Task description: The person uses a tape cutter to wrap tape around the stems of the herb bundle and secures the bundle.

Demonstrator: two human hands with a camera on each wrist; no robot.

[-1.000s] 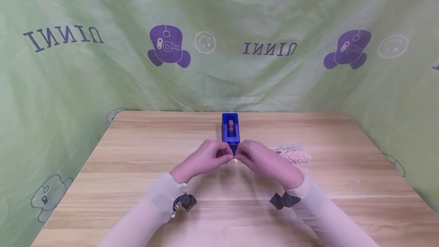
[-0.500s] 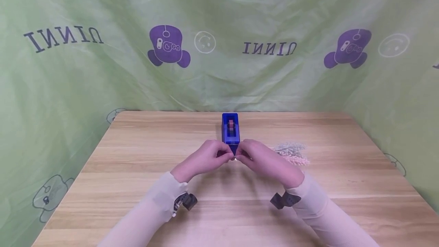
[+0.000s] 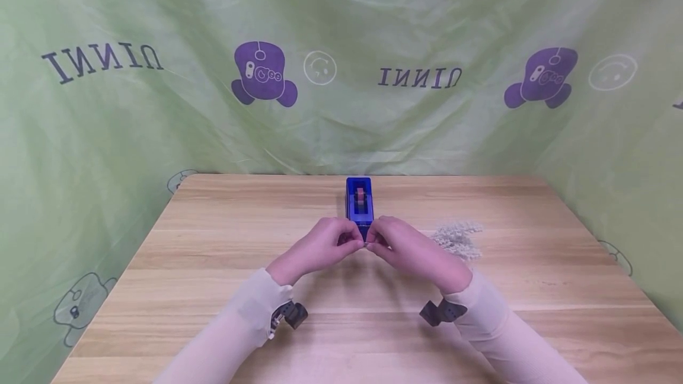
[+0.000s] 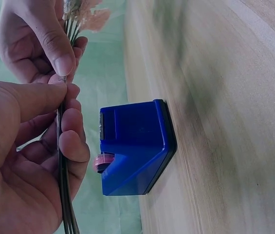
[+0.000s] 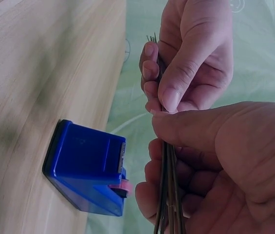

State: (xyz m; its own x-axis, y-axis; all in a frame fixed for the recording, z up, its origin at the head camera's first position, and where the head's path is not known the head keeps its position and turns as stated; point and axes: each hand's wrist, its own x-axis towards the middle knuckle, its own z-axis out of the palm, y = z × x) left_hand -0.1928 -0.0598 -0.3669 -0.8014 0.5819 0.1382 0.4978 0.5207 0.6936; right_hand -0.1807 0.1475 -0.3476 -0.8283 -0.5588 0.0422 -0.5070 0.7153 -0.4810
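Observation:
Both hands hold a bunch of dried flowers (image 3: pixel 458 240) sideways over the table, meeting fingertip to fingertip at mid-stem. My left hand (image 3: pixel 319 246) curls round the thin dark stems (image 4: pixel 65 190), thumb pressed on them; the cut ends poke out past it in the right wrist view. My right hand (image 3: pixel 409 249) grips the stems (image 5: pixel 169 185) on the flower side. Fluffy pale and peach heads (image 4: pixel 94 19) stick out beyond it. Directly behind the fingertips stands a blue tape dispenser (image 4: pixel 135 124) carrying a pinkish tape roll (image 4: pixel 103 163).
The wooden table (image 3: pixel 224 212) reaches back to a green printed curtain (image 3: pixel 341 129), which also hangs at both sides. A small black camera is strapped at each wrist, over the light sleeves (image 3: pixel 224 330).
The bunch has rolled between the fingers: pink heads showed earlier in the head view, and now only greyish-white ones do. A shiny bit under the fingertips has shrunk from sight. Hands keep their place.

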